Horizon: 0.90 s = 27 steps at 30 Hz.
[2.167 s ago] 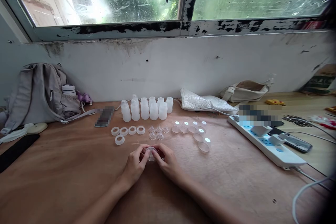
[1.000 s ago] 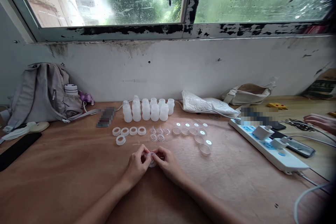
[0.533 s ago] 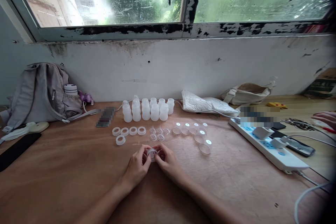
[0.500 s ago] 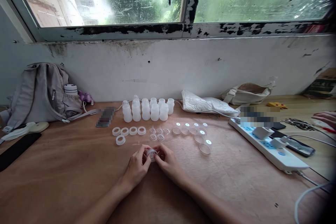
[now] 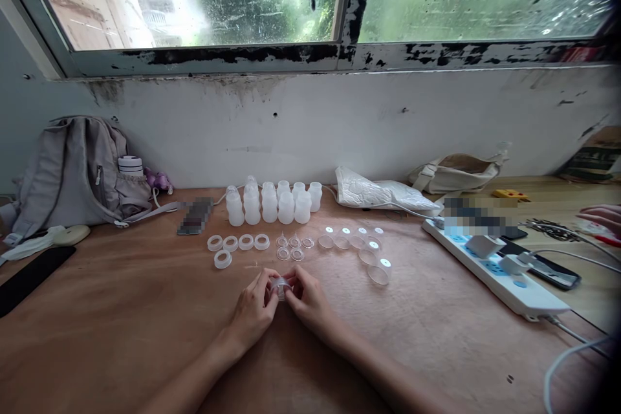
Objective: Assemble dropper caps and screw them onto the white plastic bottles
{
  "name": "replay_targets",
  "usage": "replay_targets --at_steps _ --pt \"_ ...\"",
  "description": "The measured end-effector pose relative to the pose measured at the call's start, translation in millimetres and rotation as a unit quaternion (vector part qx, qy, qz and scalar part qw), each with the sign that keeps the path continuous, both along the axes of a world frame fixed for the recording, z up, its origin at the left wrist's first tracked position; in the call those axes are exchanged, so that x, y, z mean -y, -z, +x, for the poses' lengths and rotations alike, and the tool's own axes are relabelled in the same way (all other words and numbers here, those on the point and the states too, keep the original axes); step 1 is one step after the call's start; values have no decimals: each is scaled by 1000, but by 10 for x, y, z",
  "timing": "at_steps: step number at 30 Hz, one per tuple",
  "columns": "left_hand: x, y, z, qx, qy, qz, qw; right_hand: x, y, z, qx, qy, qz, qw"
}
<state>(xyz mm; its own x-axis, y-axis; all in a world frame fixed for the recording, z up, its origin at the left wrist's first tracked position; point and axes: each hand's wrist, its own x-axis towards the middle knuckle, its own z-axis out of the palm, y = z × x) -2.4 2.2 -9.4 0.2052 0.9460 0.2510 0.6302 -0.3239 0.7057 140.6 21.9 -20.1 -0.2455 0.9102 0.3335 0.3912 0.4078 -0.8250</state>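
Left hand point(image 5: 253, 312), right hand point(image 5: 307, 302) pinch clear cap point(image 5: 280, 287).

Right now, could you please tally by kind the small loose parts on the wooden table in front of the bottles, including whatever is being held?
White plastic rings: 5
Small clear cone-shaped pieces: 5
Clear round caps with a white dot: 6
Small clear round part, held in the fingers of the left hand and right hand: 1
Total: 17
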Motion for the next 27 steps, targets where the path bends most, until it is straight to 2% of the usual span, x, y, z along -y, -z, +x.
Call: replay_targets --at_steps 7,10,14,27 --pt "5 5 3 3 5 9 1000 36 -21 6 29 11 21 999" --pt "8 -15 -2 33 3 8 999 55 -64 12 23 -13 33 999" --pt "-5 -23 -16 46 8 7 999 50 -70 20 15 -47 15 999" --pt "-35 34 -43 37 44 21 998 -28 -42 65 4 -61 -37 997"
